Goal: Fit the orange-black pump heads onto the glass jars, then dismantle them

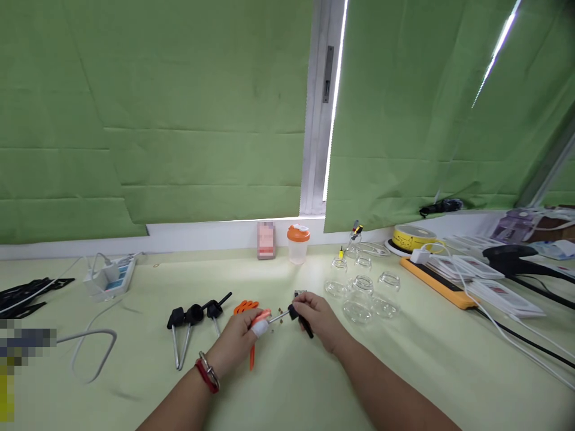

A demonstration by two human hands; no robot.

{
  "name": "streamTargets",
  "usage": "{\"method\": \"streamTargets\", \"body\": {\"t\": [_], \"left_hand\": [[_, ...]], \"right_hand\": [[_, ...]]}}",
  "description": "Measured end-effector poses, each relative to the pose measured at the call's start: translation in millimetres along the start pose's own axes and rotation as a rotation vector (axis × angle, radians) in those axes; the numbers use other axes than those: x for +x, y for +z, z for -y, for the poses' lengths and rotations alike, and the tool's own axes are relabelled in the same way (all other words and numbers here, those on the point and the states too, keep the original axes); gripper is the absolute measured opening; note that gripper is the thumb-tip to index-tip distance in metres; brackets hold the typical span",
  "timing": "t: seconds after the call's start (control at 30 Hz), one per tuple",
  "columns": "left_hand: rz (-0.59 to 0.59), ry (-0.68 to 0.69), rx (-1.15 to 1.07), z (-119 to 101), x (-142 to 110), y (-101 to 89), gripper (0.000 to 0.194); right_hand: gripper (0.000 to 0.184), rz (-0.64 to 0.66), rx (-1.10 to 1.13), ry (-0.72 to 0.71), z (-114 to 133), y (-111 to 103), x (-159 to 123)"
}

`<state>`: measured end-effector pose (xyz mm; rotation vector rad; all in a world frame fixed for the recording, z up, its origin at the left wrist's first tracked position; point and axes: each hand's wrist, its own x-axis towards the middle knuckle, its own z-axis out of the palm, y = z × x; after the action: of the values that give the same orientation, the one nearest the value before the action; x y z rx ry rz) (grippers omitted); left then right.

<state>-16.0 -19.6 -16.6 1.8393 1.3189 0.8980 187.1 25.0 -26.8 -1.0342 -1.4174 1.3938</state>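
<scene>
Metal rod (278, 317) is spanning the short gap between two hands over the middle of a pale green table (251, 401). The left hand (233, 341) is closing its thumb and fingers on an orange-and-white piece (260, 323) at one end of the rod, while the right hand (321, 317) is pinching the black knob (293, 310) at the other end. A black handle (306, 326) is sticking out below the right fingers, and whether they are gripping it too is hard to tell. Small brown bits (281, 318) are lying near the rod. Orange loops (246, 306) are lying just beyond the left hand, and an orange strip (252, 357) is showing beside its wrist. Three black-headed metal tools (194, 314) are resting to the left. Clear glass containers (358, 299) are standing to the right, with a yellow roll (411, 237) and an orange-edged board (435, 282) lying farther right. A cup with an orange lid (297, 244) and a pink box (266, 240) are standing near the wall.
</scene>
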Motion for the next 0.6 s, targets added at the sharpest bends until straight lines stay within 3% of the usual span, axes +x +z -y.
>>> {"method": "streamTargets", "body": {"t": [0.1, 0.17, 0.33, 0.6], "left_hand": [[-0.295, -0.09, 0.171, 9.1, 5.2, -13.9, 0.025], [-0.401, -0.231, 0.341, 16.0, 7.8, -23.7, 0.023], [-0.346, -0.409, 0.632, 26.4, 11.1, -35.6, 0.018], [-0.306, -0.458, 0.686, 23.0, 11.2, -31.8, 0.021]], "right_hand": [[0.027, -0.132, 0.072, -0.029, 0.1, -10.5, 4.1], [0.028, -0.164, 0.092, -0.033, -0.3, -13.9, 5.2], [0.029, -0.126, 0.055, -0.027, -2.1, -11.1, 4.1], [0.03, -0.109, 0.02, -0.031, -2.7, -6.3, 1.0]]}}
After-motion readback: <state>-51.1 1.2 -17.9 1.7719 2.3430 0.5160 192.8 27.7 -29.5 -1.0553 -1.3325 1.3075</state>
